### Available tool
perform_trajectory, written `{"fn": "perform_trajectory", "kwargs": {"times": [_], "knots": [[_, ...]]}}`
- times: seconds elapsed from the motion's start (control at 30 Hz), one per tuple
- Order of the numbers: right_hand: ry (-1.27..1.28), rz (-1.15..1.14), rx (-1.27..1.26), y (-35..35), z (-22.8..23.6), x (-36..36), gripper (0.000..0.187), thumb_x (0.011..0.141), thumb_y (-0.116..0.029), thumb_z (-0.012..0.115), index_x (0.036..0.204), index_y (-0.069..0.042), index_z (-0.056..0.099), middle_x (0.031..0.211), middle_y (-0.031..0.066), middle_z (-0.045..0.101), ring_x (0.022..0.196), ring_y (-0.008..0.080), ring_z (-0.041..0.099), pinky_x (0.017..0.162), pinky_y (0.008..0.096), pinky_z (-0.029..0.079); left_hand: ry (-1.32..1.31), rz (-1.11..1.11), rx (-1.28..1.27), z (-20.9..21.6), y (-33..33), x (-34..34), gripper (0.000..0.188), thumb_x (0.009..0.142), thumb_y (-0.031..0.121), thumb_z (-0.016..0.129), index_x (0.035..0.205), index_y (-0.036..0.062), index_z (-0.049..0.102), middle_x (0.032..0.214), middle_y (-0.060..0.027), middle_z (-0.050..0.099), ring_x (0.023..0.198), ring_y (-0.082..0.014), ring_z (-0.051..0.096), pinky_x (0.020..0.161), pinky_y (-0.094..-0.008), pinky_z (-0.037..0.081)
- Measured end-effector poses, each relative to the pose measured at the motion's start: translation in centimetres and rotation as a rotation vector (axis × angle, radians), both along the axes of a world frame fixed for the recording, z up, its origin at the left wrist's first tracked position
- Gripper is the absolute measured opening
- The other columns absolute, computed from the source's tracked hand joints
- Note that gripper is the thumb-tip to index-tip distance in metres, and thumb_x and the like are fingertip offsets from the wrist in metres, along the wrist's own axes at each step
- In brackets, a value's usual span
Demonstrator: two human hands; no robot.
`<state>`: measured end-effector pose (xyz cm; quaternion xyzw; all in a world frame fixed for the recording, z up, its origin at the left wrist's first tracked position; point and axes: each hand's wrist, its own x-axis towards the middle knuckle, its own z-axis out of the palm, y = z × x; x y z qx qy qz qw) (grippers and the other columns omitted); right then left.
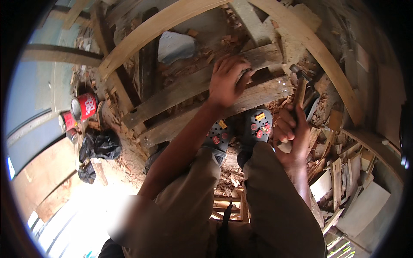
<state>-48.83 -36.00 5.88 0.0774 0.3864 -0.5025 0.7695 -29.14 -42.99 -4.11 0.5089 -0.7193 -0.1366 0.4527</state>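
My left hand (pixel 226 81) is over the far plank (pixel 180 89) of a weathered wooden frame, fingers curled. A dark bit shows between its thumb and fingers, too small to make out. On the right, my right hand (pixel 292 127) is closed round the wooden handle of a hammer (pixel 300 88), whose dark metal head points away from me. The near plank (pixel 254 95) runs parallel to the far one, with a few shiny nail heads at its right end. Just in front of it are my feet in dark clogs (pixel 259 124) with colourful charms.
Curved pale timbers (pixel 165 20) arch around the work. Two red cans (pixel 84 107) and a black plastic bag (pixel 101 145) are at the left. Wood scraps (pixel 337 180) pile up at the right, and chips litter the ground. A grey slab (pixel 175 46) lies beyond the planks.
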Motion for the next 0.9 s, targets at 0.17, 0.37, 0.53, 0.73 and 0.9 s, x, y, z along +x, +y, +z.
{"fn": "perform_trajectory", "kwargs": {"times": [0.17, 0.37, 0.53, 0.73, 0.9], "knots": [[0.422, 0.139, -0.06, 0.1, 0.8, 0.4, 0.037, 0.106, -0.043, 0.04, 0.086, -0.012, 0.044, 0.061, -0.002, 0.036, 0.039, 0.0089, 0.034, 0.035, 0.0268, 0.037, 0.289, 0.037, 0.151, 2.0, -1.3, -0.8, 0.015, 0.083, 0.012, 0.078, 0.092, 0.0036, 0.068, 0.088, -0.0097, 0.069, 0.082, -0.0285, 0.066, 0.07, -0.0355, 0.052], [0.474, 0.113, -0.102, -0.1, 0.7, -0.1, 0.037, 0.106, -0.044, 0.041, 0.092, -0.01, 0.045, 0.061, -0.0004, 0.038, 0.037, 0.0117, 0.038, 0.034, 0.0288, 0.038, 0.251, -0.125, 0.107, 4.7, -5.3, -2.4, 0.011, 0.089, 0.007, 0.07, 0.1, 0.0042, 0.07, 0.094, -0.0119, 0.071, 0.086, -0.028, 0.069, 0.075, -0.0356, 0.054], [0.458, 0.089, -0.037, -0.5, 0.3, -0.4, 0.038, 0.105, -0.045, 0.043, 0.09, -0.01, 0.046, 0.061, -0.0001, 0.039, 0.039, 0.0127, 0.04, 0.036, 0.03, 0.04, 0.644, -0.089, 0.343, 2.5, -6.0, -3.4, 0.015, 0.097, 0.009, 0.063, 0.107, -0.0008, 0.068, 0.095, -0.0118, 0.073, 0.087, -0.0143, 0.07, 0.077, -0.0278, 0.053], [0.448, 0.097, 0.006, -0.7, 0.0, -0.6, 0.035, 0.106, -0.043, 0.04, 0.097, -0.011, 0.047, 0.06, -0.0019, 0.036, 0.038, 0.0096, 0.035, 0.036, 0.0271, 0.039, 0.373, -0.057, 0.252, 1.0, -5.8, -3.9, 0.016, 0.095, 0.009, 0.065, 0.106, -0.0013, 0.069, 0.092, -0.0123, 0.074, 0.082, -0.0169, 0.071, 0.07, -0.0283, 0.054], [0.44, 0.068, -0.008, -0.6, -0.1, -0.7, 0.036, 0.106, -0.043, 0.04, 0.096, -0.009, 0.047, 0.06, -0.0009, 0.037, 0.037, 0.0103, 0.036, 0.036, 0.028, 0.04, 0.262, -0.058, 0.142, 1.5, -5.8, -4.3, 0.013, 0.091, 0.005, 0.068, 0.102, 0.0003, 0.07, 0.09, -0.0131, 0.072, 0.078, -0.0248, 0.071, 0.067, -0.0318, 0.054]]}}
